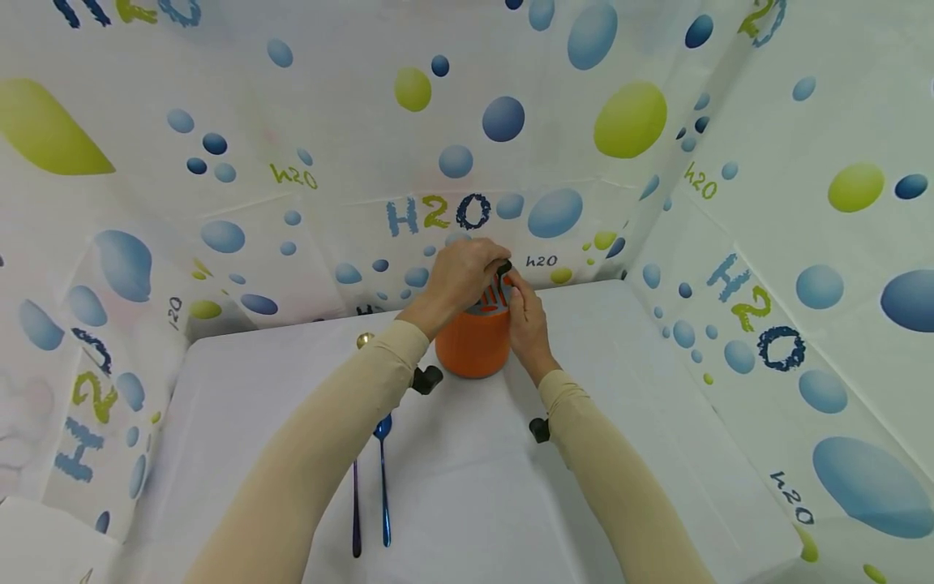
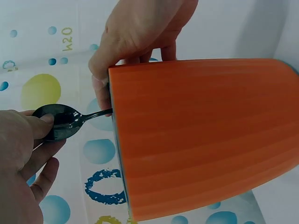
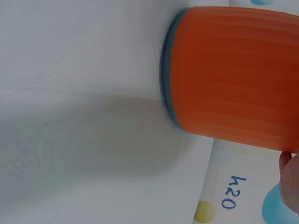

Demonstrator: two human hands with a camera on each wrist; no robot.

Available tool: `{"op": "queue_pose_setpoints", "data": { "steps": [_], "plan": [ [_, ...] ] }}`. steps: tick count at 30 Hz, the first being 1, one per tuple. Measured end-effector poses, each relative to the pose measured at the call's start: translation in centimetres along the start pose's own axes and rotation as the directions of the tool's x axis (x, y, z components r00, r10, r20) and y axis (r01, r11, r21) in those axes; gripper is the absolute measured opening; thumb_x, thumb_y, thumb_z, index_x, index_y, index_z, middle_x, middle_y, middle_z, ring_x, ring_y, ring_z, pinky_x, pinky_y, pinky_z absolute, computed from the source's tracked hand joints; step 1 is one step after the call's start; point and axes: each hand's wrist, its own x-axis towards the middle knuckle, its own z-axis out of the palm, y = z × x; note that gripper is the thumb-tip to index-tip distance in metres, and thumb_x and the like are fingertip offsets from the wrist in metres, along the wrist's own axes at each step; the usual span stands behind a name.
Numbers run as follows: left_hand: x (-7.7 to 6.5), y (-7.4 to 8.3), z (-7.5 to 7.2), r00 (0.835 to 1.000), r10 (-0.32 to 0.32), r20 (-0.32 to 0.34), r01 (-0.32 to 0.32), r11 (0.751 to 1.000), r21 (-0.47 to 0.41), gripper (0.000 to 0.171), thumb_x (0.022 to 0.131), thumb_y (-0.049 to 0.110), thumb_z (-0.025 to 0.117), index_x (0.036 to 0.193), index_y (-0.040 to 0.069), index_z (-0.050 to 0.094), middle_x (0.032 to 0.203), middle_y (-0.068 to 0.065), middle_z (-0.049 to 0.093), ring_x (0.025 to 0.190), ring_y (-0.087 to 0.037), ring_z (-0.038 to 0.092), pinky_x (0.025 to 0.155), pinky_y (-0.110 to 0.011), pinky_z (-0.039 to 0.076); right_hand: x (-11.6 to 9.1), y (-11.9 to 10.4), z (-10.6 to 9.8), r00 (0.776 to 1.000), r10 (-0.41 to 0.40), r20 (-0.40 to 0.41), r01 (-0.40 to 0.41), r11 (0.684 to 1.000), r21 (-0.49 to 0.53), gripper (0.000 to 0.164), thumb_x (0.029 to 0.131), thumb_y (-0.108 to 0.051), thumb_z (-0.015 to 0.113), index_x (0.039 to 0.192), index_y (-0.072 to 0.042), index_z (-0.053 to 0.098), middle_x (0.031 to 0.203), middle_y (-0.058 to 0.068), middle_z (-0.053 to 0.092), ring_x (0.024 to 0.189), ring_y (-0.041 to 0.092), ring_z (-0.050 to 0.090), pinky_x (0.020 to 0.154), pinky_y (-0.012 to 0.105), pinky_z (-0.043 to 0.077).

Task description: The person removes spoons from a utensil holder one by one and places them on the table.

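An orange utensil holder with a grey slotted top stands upright near the table's back edge. My left hand pinches a shiny black spoon by its bowl, thumb on the bowl's inside. The handle points down into the slotted top, its lower part hidden in the holder. My right hand grips the holder's right side near the rim, fingers bent at the edge in the left wrist view. In the right wrist view the holder's dark grey base sits on the white cloth.
Left of the holder lie a blue spoon and a dark purple handle, partly under my left forearm. A gold utensil end shows beyond that forearm. A white curtain with bubble prints rises behind and beside the table.
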Motion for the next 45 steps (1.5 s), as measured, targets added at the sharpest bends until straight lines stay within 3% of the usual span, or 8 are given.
{"op": "queue_pose_setpoints", "data": {
  "steps": [6,8,9,12,16,19,29,45],
  "plan": [
    [0.2,0.3,-0.7,0.999,0.039,-0.019,-0.039,0.999,-0.005,0.020,0.102,0.015,0.067,0.116,0.010,0.081,0.112,-0.005,0.080,0.097,-0.021,0.077,0.081,-0.032,0.061,-0.1,-0.1,0.1,1.000,0.006,0.005,-0.006,1.000,0.008,0.047,0.115,-0.026,0.030,0.158,-0.016,0.044,0.164,0.002,0.044,0.152,0.019,0.040,0.126,0.040,0.032],
    [0.2,0.4,-0.9,0.998,0.052,-0.024,-0.052,0.999,0.000,0.020,0.102,0.015,0.067,0.116,0.010,0.080,0.112,-0.005,0.080,0.098,-0.021,0.077,0.082,-0.032,0.061,-0.1,-0.2,0.1,1.000,0.008,0.003,-0.008,1.000,0.004,0.047,0.114,-0.025,0.030,0.157,-0.015,0.045,0.153,0.012,0.055,0.137,0.025,0.054,0.123,0.040,0.036],
    [0.2,0.5,-1.1,0.998,0.058,-0.028,-0.058,0.998,0.001,0.020,0.102,0.015,0.067,0.116,0.010,0.080,0.112,-0.005,0.080,0.098,-0.021,0.077,0.083,-0.032,0.061,-0.1,-0.2,0.1,1.000,0.007,0.001,-0.007,1.000,0.001,0.047,0.114,-0.025,0.030,0.157,-0.015,0.046,0.144,0.016,0.060,0.132,0.027,0.056,0.121,0.040,0.037],
    [0.3,0.6,-1.3,0.997,0.074,-0.033,-0.074,0.997,0.006,0.020,0.101,0.015,0.067,0.116,0.010,0.080,0.113,-0.005,0.080,0.099,-0.021,0.077,0.085,-0.032,0.061,-0.1,-0.2,0.1,1.000,0.002,0.003,-0.002,1.000,0.002,0.046,0.114,-0.025,0.030,0.157,-0.016,0.046,0.142,0.018,0.060,0.129,0.028,0.056,0.121,0.042,0.038],
    [0.4,0.8,-1.5,0.996,0.079,-0.027,-0.079,0.997,0.025,0.021,0.102,0.017,0.067,0.118,0.012,0.080,0.114,-0.004,0.080,0.100,-0.021,0.077,0.087,-0.031,0.060,-0.1,-0.3,0.1,1.000,-0.006,0.005,0.006,1.000,-0.003,0.046,0.115,-0.024,0.031,0.157,-0.015,0.046,0.163,0.004,0.045,0.148,0.020,0.045,0.125,0.043,0.033],
    [0.4,0.9,-1.6,0.996,0.083,-0.019,-0.082,0.996,0.041,0.021,0.102,0.017,0.067,0.118,0.013,0.080,0.115,-0.003,0.080,0.100,-0.020,0.077,0.088,-0.031,0.060,-0.1,-0.3,0.0,1.000,0.002,0.007,-0.002,1.000,-0.006,0.046,0.115,-0.025,0.031,0.157,-0.016,0.046,0.164,0.000,0.044,0.148,0.019,0.044,0.125,0.043,0.033],
    [0.6,1.2,-1.9,0.994,0.105,-0.039,-0.104,0.994,0.036,0.020,0.100,0.014,0.069,0.117,0.013,0.080,0.115,-0.003,0.080,0.101,-0.020,0.077,0.089,-0.032,0.060,-0.1,-0.3,0.0,1.000,0.009,0.015,-0.009,1.000,0.002,0.046,0.115,-0.027,0.030,0.158,-0.018,0.044,0.166,-0.003,0.041,0.153,0.017,0.039,0.127,0.041,0.030],
    [1.1,2.9,-4.1,0.978,0.204,-0.051,-0.201,0.977,0.066,0.024,0.100,0.006,0.068,0.120,0.013,0.079,0.117,-0.003,0.079,0.107,-0.021,0.075,0.095,-0.037,0.058,-0.2,-0.3,-0.2,0.999,-0.033,0.019,0.033,0.999,0.006,0.046,0.116,-0.028,0.029,0.159,-0.020,0.043,0.164,-0.001,0.044,0.151,0.019,0.041,0.125,0.046,0.033]
  ]
}}
